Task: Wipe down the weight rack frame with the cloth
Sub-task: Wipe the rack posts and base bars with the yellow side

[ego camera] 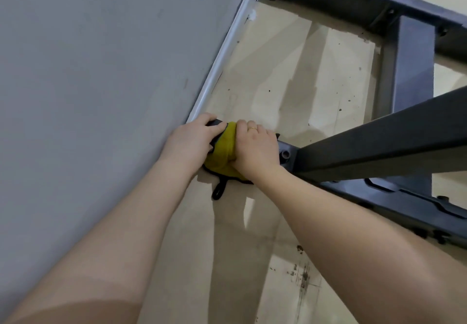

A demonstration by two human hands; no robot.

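Observation:
The dark weight rack frame point(379, 144) stands on the floor, with one base foot reaching the wall at the left. A yellow cloth point(223, 151) with black edging and a black loop is wrapped over the end of that foot. My right hand point(255, 146), wearing a ring, grips the cloth around the bar. My left hand point(193, 139) grips the bare tip of the foot right by the wall, fingers curled over it. The part of the foot under the cloth and hands is hidden.
A grey wall point(101, 83) with a white skirting board point(227, 55) runs along the left. The beige tiled floor point(290, 83) has dark specks and stains. More frame beams point(409, 60) cross at the back and right.

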